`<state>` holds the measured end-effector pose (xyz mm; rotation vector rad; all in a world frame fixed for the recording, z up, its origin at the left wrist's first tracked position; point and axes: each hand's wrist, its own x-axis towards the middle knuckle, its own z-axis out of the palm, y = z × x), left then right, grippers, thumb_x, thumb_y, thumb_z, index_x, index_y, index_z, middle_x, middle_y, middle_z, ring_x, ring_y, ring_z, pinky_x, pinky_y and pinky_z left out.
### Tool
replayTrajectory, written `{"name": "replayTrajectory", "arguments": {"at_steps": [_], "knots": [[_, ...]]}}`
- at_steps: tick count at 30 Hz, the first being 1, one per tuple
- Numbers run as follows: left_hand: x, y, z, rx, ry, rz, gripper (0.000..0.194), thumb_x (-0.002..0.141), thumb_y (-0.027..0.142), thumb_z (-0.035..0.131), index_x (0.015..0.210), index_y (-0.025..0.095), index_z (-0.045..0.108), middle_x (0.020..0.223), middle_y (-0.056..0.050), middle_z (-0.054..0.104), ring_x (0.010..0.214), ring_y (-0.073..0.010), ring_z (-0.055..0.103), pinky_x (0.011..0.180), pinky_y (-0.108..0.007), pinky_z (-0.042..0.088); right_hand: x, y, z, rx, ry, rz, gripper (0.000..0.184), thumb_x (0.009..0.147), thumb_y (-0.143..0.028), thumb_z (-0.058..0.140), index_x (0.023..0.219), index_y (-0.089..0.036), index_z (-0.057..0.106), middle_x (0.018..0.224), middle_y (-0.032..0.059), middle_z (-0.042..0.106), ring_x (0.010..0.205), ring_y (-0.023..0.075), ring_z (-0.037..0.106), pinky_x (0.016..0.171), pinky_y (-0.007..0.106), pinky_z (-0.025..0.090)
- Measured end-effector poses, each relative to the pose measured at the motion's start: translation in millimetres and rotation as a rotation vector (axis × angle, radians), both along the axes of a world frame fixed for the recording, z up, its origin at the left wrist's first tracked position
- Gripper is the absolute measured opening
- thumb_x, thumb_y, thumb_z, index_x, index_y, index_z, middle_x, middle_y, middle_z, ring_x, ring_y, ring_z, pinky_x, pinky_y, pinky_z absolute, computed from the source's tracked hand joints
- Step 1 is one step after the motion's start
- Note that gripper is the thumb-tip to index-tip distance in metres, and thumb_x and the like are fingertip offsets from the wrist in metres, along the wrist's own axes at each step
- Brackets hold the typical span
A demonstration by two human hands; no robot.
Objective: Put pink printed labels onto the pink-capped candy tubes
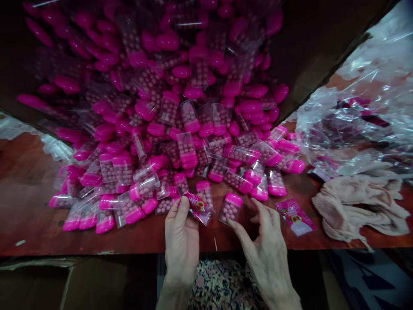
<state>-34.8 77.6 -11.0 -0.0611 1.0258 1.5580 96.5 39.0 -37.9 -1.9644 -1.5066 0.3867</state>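
A big heap of small clear containers with pink caps, filled with pinkish beads, spills from a dark box onto a reddish-brown table. My left hand is closed on a small pink printed packet, pinched between thumb and fingers. My right hand is spread, its fingertips touching one pink-capped container lying at the table's front edge. A second pink packet lies flat on the table just right of my right hand.
A crumpled beige cloth lies at the right. Clear plastic bags are piled behind it. A cardboard box sits below the table's front edge at the left. Patterned fabric shows between my arms.
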Motion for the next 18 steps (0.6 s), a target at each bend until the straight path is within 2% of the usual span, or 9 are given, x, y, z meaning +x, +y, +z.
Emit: {"name": "replayTrajectory", "arguments": {"at_steps": [3,5,9,11,15,18], "knots": [[1.7,-0.8,1.6,0.003,-0.002,-0.008,0.006,0.071,0.018,0.072,0.075,0.015,0.07,0.074,-0.003,0.072,0.068,-0.0099,0.066,0.072,-0.022,0.054,-3.3,3.6,-3.6,0.01,-0.113,0.014,0.066,0.085,-0.061,0.039,0.123,-0.009,0.049,0.1,0.0164,0.057,0.09,0.0301,0.057,0.075,0.047,0.052],[1.8,-1.4,2.2,0.012,-0.006,-0.013,0.005,0.073,0.018,0.071,0.076,0.015,0.069,0.076,-0.003,0.072,0.07,-0.0103,0.066,0.073,-0.023,0.054,-4.1,6.3,-4.9,0.024,-0.143,0.04,0.063,0.086,-0.059,0.038,0.12,-0.007,0.052,0.095,0.0162,0.061,0.087,0.0299,0.058,0.073,0.046,0.052],[-0.9,-0.7,1.4,0.001,-0.003,-0.002,0.004,0.075,0.019,0.069,0.076,0.016,0.068,0.078,-0.003,0.071,0.075,-0.0123,0.066,0.073,-0.024,0.054,-1.7,7.2,-3.5,-0.03,0.015,0.076,0.049,0.087,-0.048,0.045,0.114,-0.01,0.056,0.07,0.0053,0.06,0.06,0.0189,0.058,0.056,0.033,0.052],[-2.4,0.0,0.3,0.001,-0.001,0.001,0.004,0.076,0.02,0.068,0.076,0.016,0.068,0.078,-0.003,0.071,0.076,-0.0128,0.066,0.074,-0.024,0.054,-1.4,5.1,-2.2,-0.061,0.07,0.076,0.046,0.086,-0.048,0.048,0.112,-0.011,0.057,0.066,0.0023,0.058,0.053,0.0161,0.056,0.052,0.03,0.05],[-3.2,0.2,-0.4,0.017,0.015,0.018,0.006,0.074,0.021,0.07,0.076,0.015,0.068,0.077,-0.003,0.071,0.074,-0.0123,0.066,0.076,-0.025,0.053,-7.7,0.3,-1.4,-0.04,-0.04,0.067,0.055,0.085,-0.054,0.045,0.111,-0.007,0.058,0.082,0.0112,0.062,0.069,0.0227,0.061,0.062,0.038,0.054],[-3.0,0.0,1.4,0.021,0.013,0.02,0.007,0.072,0.022,0.072,0.074,0.016,0.068,0.075,-0.002,0.071,0.073,-0.0121,0.066,0.076,-0.025,0.053,-13.1,0.0,-1.1,-0.031,-0.025,0.09,0.051,0.087,-0.047,0.044,0.116,-0.007,0.056,0.095,0.0159,0.062,0.081,0.0261,0.062,0.07,0.043,0.055]]}}
